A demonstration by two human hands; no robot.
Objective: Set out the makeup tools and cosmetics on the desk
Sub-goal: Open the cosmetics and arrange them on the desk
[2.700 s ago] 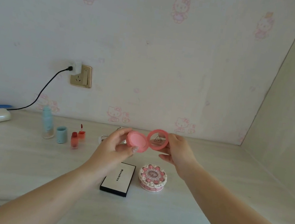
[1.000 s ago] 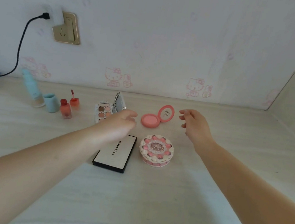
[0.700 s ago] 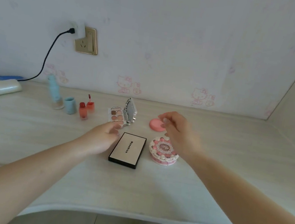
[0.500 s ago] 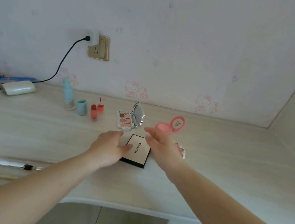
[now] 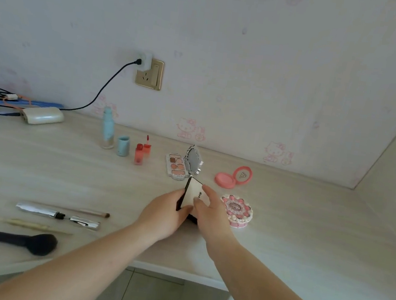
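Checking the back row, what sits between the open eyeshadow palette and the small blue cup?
In the head view, two small red lip-gloss bottles stand between the open eyeshadow palette and the small blue cup.

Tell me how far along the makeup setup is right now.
Done: the eyeshadow palette and pink blush compact sit open on the desk; the lip tints stand uncapped, and brushes lie at the left. In hand: left hand and right hand grip the white-lidded palette, tilted up. Left: the round cake-shaped compact looks still closed.
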